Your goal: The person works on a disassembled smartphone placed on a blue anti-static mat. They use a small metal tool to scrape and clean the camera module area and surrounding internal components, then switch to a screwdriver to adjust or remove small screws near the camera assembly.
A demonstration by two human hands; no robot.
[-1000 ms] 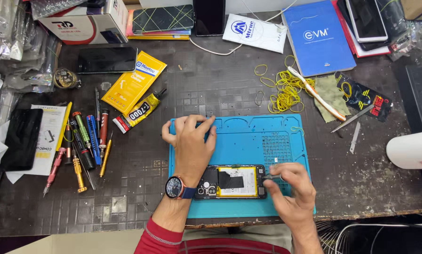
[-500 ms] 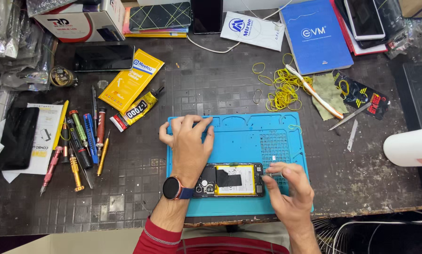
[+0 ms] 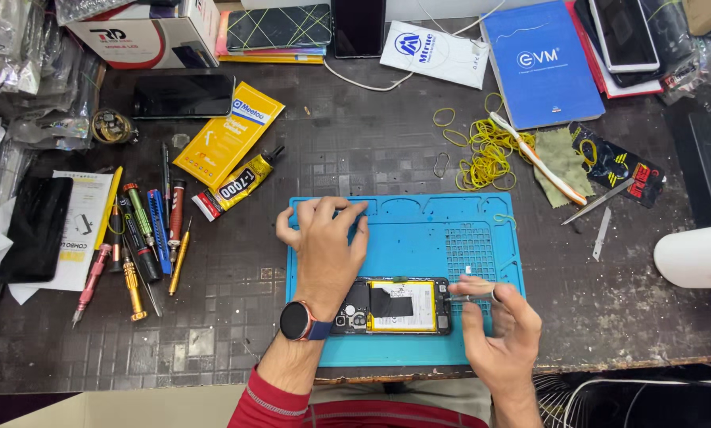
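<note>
Head view: the opened phone [image 3: 392, 306] lies back-off on the blue repair mat [image 3: 419, 230], near its front edge, yellow-labelled battery and black board showing. The left hand [image 3: 323, 246] rests flat on the mat just above the phone, fingers spread and holding nothing. The right hand [image 3: 498, 325] pinches thin metal tweezers [image 3: 473, 295] at the phone's right end.

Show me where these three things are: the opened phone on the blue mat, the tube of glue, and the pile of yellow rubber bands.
opened phone [image 3: 393, 306]: head view, on its yellow battery area.
tube of glue [image 3: 236, 187]: head view, on the middle of the tube body.
yellow rubber bands [image 3: 488, 155]: head view, on the dense middle of the pile.
</note>
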